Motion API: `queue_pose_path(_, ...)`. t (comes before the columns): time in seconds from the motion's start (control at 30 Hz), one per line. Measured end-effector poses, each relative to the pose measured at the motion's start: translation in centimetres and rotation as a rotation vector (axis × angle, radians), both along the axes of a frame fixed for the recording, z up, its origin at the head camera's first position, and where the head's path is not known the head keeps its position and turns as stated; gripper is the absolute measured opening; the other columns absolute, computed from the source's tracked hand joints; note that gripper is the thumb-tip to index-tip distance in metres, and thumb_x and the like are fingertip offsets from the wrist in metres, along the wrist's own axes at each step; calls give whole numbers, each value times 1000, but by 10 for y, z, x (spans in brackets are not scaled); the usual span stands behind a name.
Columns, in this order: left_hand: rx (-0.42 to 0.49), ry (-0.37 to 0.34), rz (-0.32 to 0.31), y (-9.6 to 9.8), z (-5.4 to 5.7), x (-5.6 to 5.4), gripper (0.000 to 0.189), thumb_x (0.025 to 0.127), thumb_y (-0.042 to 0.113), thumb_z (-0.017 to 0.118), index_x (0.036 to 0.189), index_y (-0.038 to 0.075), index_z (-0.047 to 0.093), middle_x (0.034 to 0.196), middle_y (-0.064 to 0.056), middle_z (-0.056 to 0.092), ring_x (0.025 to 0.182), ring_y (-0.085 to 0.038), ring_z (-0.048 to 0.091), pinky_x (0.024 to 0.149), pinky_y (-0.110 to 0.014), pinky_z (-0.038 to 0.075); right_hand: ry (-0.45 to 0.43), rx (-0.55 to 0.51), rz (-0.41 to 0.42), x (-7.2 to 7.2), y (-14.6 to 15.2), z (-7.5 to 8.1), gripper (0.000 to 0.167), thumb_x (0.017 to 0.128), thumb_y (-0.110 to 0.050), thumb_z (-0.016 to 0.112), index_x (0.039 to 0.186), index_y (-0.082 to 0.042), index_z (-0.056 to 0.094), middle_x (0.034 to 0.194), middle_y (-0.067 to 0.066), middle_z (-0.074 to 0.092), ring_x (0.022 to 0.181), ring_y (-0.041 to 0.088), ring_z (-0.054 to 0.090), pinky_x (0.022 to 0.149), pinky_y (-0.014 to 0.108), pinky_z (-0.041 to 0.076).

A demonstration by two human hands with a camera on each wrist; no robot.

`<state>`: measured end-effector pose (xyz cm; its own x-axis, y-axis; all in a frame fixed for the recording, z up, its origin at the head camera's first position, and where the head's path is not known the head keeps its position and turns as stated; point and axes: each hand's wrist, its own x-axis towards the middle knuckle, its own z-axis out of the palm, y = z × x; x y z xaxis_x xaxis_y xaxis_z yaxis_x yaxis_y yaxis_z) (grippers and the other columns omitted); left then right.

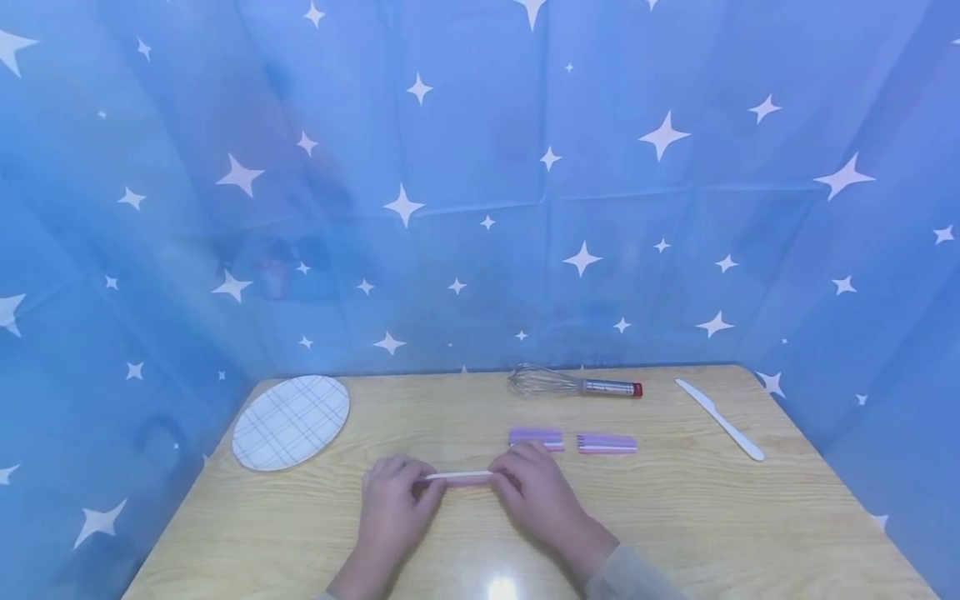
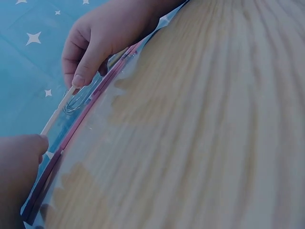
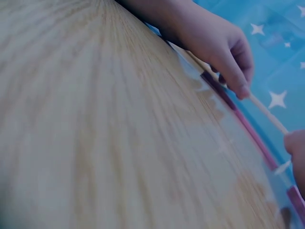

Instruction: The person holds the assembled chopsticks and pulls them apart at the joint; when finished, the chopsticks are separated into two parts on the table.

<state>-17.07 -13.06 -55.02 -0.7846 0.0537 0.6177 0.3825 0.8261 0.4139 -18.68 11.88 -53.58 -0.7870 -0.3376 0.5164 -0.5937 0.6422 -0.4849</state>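
A thin white stick [image 1: 457,475] is held level between both hands, one end in each. My left hand [image 1: 397,500] pinches its left end with thumb and fingers. At the right end, my right hand [image 1: 540,500] pinches it the same way. Just below the white stick, a pink strip [image 1: 468,482] shows between the hands. Both wrist views show the white stick [image 2: 58,112] raised above pink-purple sticks [image 3: 255,136] near the tabletop. Behind my right hand lies a striped purple-pink row of sticks [image 1: 534,437], partly covered by the fingers.
A second purple-pink row of sticks [image 1: 607,444] lies beside the first. A checked round plate [image 1: 292,422] is at the back left, a wire whisk [image 1: 573,383] at the back, and a white knife [image 1: 720,419] on the right. Starred cloth [image 1: 480,250] surrounds the wooden table [image 1: 750,533].
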Motion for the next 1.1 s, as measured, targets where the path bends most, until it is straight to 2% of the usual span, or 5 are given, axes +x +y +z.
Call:
queue_pose_path(0.27,-15,40,-54,15,-3,-1,26,76,34,98,88,21,79,85,14,65,85,-9,56,86,-41,46,64,-12,30,6,26,-4,12,91,-17,85,99,-23,78,104,-20,69,103,7,57,93,40,52)
queue_pose_path(0.47,-18,6,-65,27,0,-4,23,79,36,96,88,24,79,85,16,65,85,-7,55,86,-38,46,114,-27,44,7,41,-2,14,90,-14,85,100,-21,79,104,-17,71,102,9,57,93,40,51)
queue_pose_path(0.73,-27,42,-99,44,1,-10,22,80,36,95,88,23,79,86,16,65,86,-9,56,88,-38,45,22,-51,12,5,57,-2,12,92,-13,84,100,-21,79,103,-20,69,106,10,60,118,64,34)
queue_pose_path(0.9,-37,89,-124,57,0,-15,21,80,35,93,90,22,80,87,14,65,85,-9,56,84,-37,46,28,-42,-16,3,71,-5,13,91,-14,84,101,-20,79,104,-20,69,107,11,59,110,54,45)
queue_pose_path(1.1,-19,122,-177,75,0,-24,19,82,32,92,91,21,79,89,11,67,87,-11,59,85,-41,49,45,-61,-58,2,88,-4,14,89,-10,85,100,-18,79,102,-16,69,114,24,63,112,57,43)
